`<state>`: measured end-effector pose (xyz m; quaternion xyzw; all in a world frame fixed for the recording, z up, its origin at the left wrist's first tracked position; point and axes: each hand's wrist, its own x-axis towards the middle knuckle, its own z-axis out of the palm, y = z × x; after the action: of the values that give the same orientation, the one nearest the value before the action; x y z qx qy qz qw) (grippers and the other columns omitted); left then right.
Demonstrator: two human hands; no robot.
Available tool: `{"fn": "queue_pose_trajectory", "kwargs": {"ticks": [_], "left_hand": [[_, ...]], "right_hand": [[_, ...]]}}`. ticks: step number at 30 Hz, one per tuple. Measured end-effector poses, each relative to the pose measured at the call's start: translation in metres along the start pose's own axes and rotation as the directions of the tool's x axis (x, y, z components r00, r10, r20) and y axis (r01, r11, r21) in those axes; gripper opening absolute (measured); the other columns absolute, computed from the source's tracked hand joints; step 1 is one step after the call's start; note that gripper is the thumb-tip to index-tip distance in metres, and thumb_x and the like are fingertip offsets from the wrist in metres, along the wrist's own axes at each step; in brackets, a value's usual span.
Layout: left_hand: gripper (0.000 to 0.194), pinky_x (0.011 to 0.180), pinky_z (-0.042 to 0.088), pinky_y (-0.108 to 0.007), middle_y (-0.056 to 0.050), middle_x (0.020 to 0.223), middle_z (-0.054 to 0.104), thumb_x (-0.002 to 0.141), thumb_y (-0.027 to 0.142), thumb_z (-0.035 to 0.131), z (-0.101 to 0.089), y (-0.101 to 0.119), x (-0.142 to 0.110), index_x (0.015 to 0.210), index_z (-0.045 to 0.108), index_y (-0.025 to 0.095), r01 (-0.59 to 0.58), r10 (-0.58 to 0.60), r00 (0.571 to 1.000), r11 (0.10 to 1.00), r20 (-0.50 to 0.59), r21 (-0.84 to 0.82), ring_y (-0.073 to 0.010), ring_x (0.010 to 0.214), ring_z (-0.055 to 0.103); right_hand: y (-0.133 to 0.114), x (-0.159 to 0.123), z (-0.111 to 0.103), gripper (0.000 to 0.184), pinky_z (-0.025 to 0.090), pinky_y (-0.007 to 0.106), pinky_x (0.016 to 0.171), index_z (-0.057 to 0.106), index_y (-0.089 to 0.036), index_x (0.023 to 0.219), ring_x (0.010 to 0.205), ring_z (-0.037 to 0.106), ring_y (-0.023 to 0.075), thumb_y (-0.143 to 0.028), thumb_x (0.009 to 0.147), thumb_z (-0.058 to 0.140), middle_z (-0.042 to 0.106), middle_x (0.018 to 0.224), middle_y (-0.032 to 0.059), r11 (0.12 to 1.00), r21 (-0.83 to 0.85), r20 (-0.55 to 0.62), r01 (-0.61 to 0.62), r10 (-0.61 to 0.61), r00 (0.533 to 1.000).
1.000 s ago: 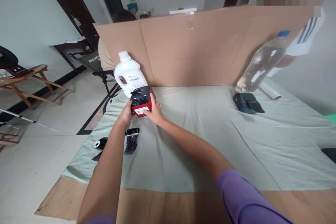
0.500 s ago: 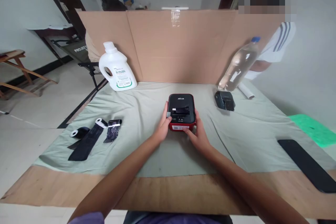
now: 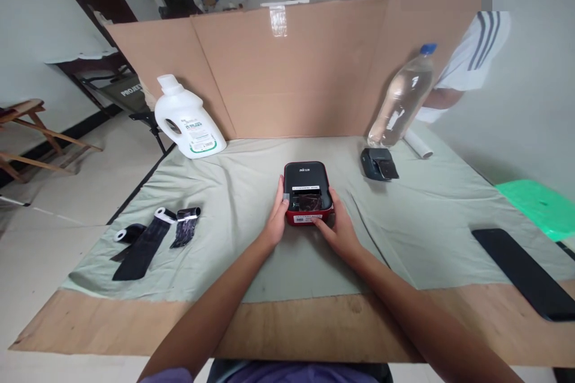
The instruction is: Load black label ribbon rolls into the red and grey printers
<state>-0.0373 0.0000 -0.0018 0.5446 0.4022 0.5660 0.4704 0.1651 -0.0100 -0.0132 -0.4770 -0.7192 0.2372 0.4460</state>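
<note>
A small black-and-red label printer (image 3: pixel 306 175) rests on the green cloth (image 3: pixel 251 191) in front of me. My left hand (image 3: pixel 275 218) grips its left side, and my right hand (image 3: pixel 341 224) clasps the right front corner with the thumb at the front face. From the slot in the lid a short piece of shiny dark film (image 3: pixel 309 201) hangs towards me, with a white strip (image 3: pixel 305 188) along its far edge. Left of the printer lie loose rolls of black film (image 3: pixel 185 228), partly unrolled.
A white jug (image 3: pixel 191 119) and a clear bottle (image 3: pixel 402 102) stand before the cardboard screen (image 3: pixel 296 72). A dark device (image 3: pixel 378 164) and white tube (image 3: pixel 417 145) lie at the right. Nearer are a phone (image 3: pixel 523 272) and green plastic (image 3: pixel 539 206). Behind the screen is a person's sleeve (image 3: pixel 480 42).
The dark film on the printer now reaches further towards me, and a white strip shows across the lid. Both hands keep their grip. My view has tilted slightly.
</note>
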Motion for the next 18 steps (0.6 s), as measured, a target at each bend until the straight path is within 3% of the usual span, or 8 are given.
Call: {"fn": "queue_pose_trajectory", "kwargs": {"ticks": [3, 6, 11, 18], "left_hand": [[0.066, 0.131, 0.007, -0.03, 0.009, 0.173, 0.011, 0.103, 0.049, 0.045, 0.001, 0.001, 0.0, 0.164, 0.025, 0.034, 0.013, -0.013, 1.0, 1.0, -0.018, -0.014, -0.016, 0.161, 0.006], [0.064, 0.131, 0.012, -0.031, 0.008, 0.172, 0.02, 0.1, 0.043, 0.052, 0.005, 0.0, 0.001, 0.161, 0.034, 0.034, 0.047, -0.057, 0.993, 0.994, -0.102, -0.099, -0.0176, 0.16, 0.012], [0.072, 0.128, 0.027, -0.039, 0.0, 0.167, 0.036, 0.083, 0.023, 0.062, 0.01, 0.005, 0.009, 0.153, 0.047, 0.028, 0.163, -0.244, 0.939, 0.937, -0.244, -0.31, -0.0241, 0.156, 0.03], [0.063, 0.123, 0.035, -0.043, -0.004, 0.153, 0.056, 0.071, 0.019, 0.065, 0.011, 0.02, 0.016, 0.133, 0.06, 0.024, 0.258, -0.386, 0.892, 0.861, -0.235, -0.438, -0.0286, 0.147, 0.045]], "right_hand": [[0.0, 0.0, 0.0, 0.084, 0.047, 0.057, 0.11, 0.025, -0.021, 0.163, 0.137, 0.052, 0.0362, -0.039, 0.091, 0.066, 0.053, 0.15, 0.0185, 1.0, -0.008, -0.003, -0.002, 0.002, 1.0], [-0.001, 0.001, 0.0, 0.084, 0.048, 0.056, 0.11, 0.027, -0.019, 0.162, 0.138, 0.052, 0.0364, -0.04, 0.091, 0.067, 0.054, 0.148, 0.0196, 1.0, -0.012, -0.01, 0.003, -0.003, 1.0], [-0.004, 0.002, -0.001, 0.085, 0.047, 0.054, 0.112, 0.027, -0.02, 0.162, 0.138, 0.053, 0.0352, -0.04, 0.09, 0.068, 0.056, 0.147, 0.0185, 1.0, -0.006, -0.003, 0.001, -0.001, 1.0], [-0.003, 0.001, -0.004, 0.087, 0.05, 0.052, 0.108, 0.025, -0.023, 0.163, 0.131, 0.057, 0.0338, -0.039, 0.09, 0.069, 0.052, 0.151, 0.0173, 1.0, 0.007, 0.025, -0.021, 0.021, 0.999]]}}
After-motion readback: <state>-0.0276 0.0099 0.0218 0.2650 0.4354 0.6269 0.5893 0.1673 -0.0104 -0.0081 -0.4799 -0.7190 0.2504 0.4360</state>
